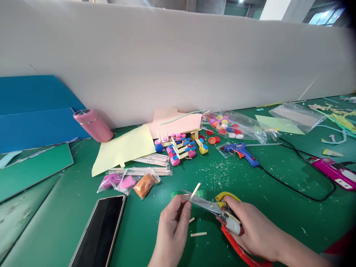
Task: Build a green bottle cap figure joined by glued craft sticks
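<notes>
My left hand (174, 226) pinches a thin wooden stick (195, 190) and holds it between the blades of a pair of scissors (219, 211). My right hand (251, 228) grips the scissors' yellow and red handles. A cut piece of stick (198, 234) lies on the green table (236, 178) just below the hands. Wood chips are scattered over the table around them.
A phone (98, 231) lies at the lower left. Small bags of coloured clay (129, 182), bundles of sticks (144, 167), stick-and-bottle-cap models (180, 146), a bag of caps (230, 126), a blue glue gun (244, 152) with black cord, coloured paper and a pink bottle (93, 125) stand farther back.
</notes>
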A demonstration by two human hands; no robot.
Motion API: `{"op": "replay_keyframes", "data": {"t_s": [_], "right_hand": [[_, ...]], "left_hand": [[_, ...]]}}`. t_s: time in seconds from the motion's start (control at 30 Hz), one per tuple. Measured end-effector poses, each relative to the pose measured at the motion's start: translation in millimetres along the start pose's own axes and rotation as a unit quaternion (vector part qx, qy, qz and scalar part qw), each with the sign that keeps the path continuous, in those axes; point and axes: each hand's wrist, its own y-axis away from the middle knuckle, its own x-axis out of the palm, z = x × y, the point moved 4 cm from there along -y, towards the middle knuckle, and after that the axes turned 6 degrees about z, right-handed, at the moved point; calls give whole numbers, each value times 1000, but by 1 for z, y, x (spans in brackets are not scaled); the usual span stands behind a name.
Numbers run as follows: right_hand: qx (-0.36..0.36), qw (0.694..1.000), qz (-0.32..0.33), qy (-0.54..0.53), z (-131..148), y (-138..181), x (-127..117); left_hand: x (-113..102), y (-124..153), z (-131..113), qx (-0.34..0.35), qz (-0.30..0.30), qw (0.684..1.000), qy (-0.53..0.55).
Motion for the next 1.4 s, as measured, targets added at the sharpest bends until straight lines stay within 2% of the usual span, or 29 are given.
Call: {"op": "replay_keyframes", "data": {"t_s": [0.13, 0.27, 0.4, 0.53, 0.63, 0.73, 0.93, 1.0, 1.1, 1.17, 1.27, 1.4], "right_hand": [[-29, 999, -5, -25, 5, -1, -2], [-50, 998, -3, -45, 9, 0, -7], [-39, 998, 5, -40, 8, 3, -7], [-9, 999, 23, -35, 3, 3, -1], [-9, 999, 13, -36, 3, 1, 0], [-30, 998, -1, -53, 7, -1, -2], [-41, 998, 10, -47, 9, 2, -4], [-28, 999, 18, -39, 6, 2, -1], [-8, 999, 17, -35, 3, 1, 3], [-6, 999, 8, -31, 3, 0, 4], [-21, 999, 3, -46, 5, -1, 2], [-43, 997, -1, -65, 9, 1, -2]], "left_hand": [[-2, -1, -4, -5, 18, 1000, 13], [-2, 0, -5, -44, 77, 990, 110], [1, 0, -2, -67, 121, 972, 191], [1, -1, 1, -63, 60, 986, 143], [-1, -1, 0, -43, 12, 995, 90], [-2, -2, 0, -48, 30, 993, 101], [1, 0, 2, -100, 117, 956, 251], [2, 0, 2, -104, 104, 957, 248], [0, -1, 1, -96, 44, 974, 200], [-1, -2, 1, -85, 25, 980, 176], [-1, -2, 1, -79, 49, 978, 189], [1, -1, 3, -94, 110, 950, 278]]}}
